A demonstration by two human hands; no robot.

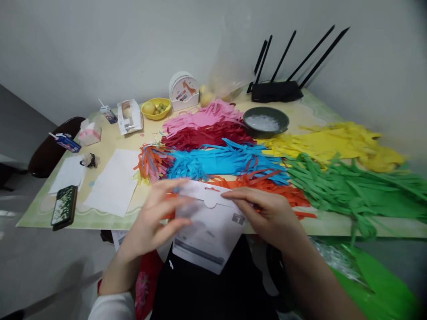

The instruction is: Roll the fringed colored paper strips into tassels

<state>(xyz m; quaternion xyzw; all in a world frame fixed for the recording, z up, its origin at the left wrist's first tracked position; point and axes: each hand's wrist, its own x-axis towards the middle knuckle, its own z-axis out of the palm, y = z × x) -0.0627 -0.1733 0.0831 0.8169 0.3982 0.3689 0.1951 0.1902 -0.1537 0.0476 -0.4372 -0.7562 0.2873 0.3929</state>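
Note:
A white paper envelope or flat packet [208, 231] with grey print is in front of me at the table's near edge. My right hand [267, 213] grips its upper right edge, fingers curled over it. My left hand [155, 218] is at the packet's left side, fingers spread and blurred by motion; it touches the paper. Just beyond the hands lie heaps of cut paper strips: orange [267, 186], blue [220, 162], dark red [203, 135], pink [203, 116], yellow [330, 142] and green [353, 186].
A dark bowl [266, 121] with white contents stands mid-table, a black router [276, 91] behind it. White sheets [115, 182] and a phone [64, 206] lie at the left. A yellow fruit bowl [155, 109], tissue pack [89, 133], drink cartons and small clock are at the back left.

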